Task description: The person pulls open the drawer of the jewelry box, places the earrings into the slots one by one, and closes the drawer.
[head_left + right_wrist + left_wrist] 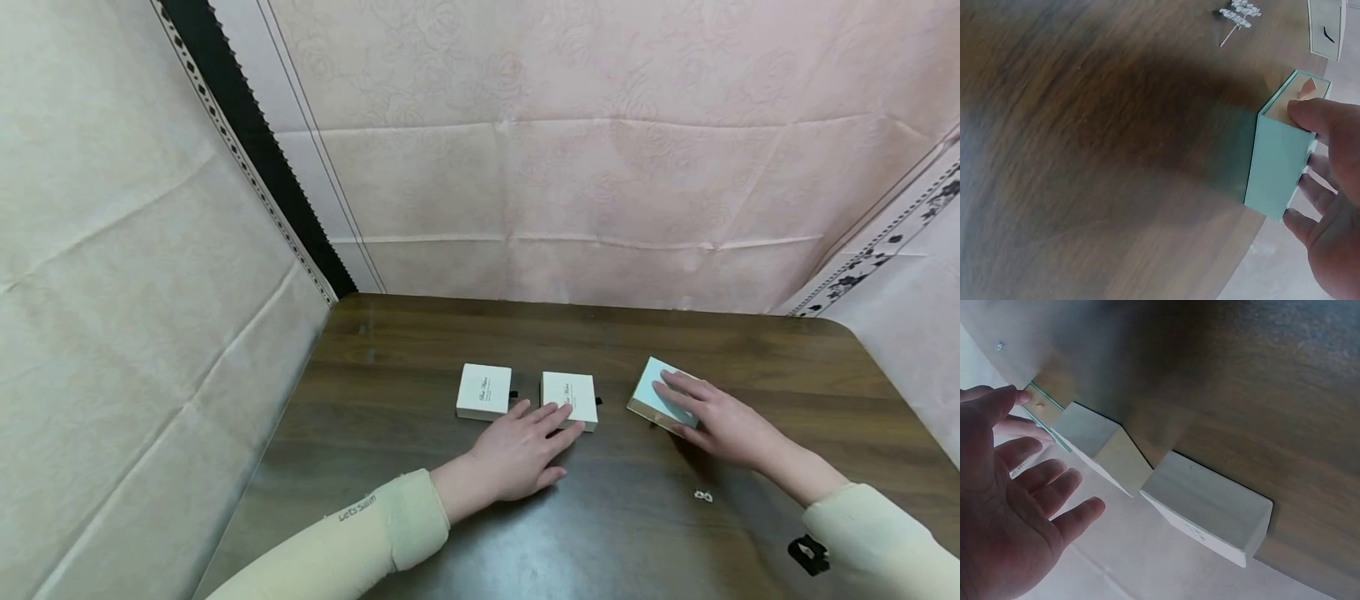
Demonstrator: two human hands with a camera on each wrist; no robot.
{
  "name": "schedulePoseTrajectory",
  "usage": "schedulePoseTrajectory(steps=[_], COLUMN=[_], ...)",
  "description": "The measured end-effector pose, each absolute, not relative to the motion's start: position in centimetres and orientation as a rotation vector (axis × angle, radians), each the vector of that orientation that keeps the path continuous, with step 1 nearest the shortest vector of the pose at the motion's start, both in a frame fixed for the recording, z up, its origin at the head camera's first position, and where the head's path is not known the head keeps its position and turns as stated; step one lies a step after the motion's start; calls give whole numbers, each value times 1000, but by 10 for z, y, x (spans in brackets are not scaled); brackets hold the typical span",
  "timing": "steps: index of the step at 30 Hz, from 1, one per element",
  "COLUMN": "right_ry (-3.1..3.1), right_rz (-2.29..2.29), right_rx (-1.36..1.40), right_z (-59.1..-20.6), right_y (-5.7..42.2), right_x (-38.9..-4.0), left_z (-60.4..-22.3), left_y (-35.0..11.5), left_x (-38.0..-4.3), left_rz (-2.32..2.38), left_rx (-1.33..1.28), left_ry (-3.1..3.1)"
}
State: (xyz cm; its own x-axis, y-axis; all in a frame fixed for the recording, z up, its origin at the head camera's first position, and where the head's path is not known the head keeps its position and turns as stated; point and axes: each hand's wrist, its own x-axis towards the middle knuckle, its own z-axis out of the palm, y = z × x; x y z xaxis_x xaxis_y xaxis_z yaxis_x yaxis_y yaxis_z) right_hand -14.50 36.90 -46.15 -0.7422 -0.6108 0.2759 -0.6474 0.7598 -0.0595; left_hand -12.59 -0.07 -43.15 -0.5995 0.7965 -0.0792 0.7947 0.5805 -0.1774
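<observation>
My right hand (716, 421) holds a mint-green drawer box (658, 390), fingers over its top and thumb on its tan end, where a small pinkish tab (1307, 88) shows. My left hand (513, 457) is spread palm down, its fingertips overlapping the near edge of a white box (567, 389) in the head view. In the left wrist view the fingers (1079, 519) have a gap between them and the boxes. To the left lies a second white box (483, 388) with dark printing and a black pull tab (513, 394). Sparkly earrings (1240, 14) lie on the table nearer than the mint-green box.
The brown wooden table (420, 333) has rounded far corners. Pale patterned cloth (570, 183) hangs behind it, and another cloth (135, 317) covers the left side. A small black item (810, 554) shows beside the right sleeve.
</observation>
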Motion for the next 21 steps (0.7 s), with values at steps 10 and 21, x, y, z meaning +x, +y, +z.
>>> schedulePoseTrajectory(steps=[10,21], right_ry=[-2654,-2623], right_rz=[198,141], right_rx=[1057,1083], right_z=[-462,-459], right_y=[370,376], right_x=[-146,-141], left_z=[-433,-433], left_y=[-2,-1], left_x=[-123,-122], left_rz=[299,309], left_rx=[-1404,-1410], left_ry=[-2803,-2824])
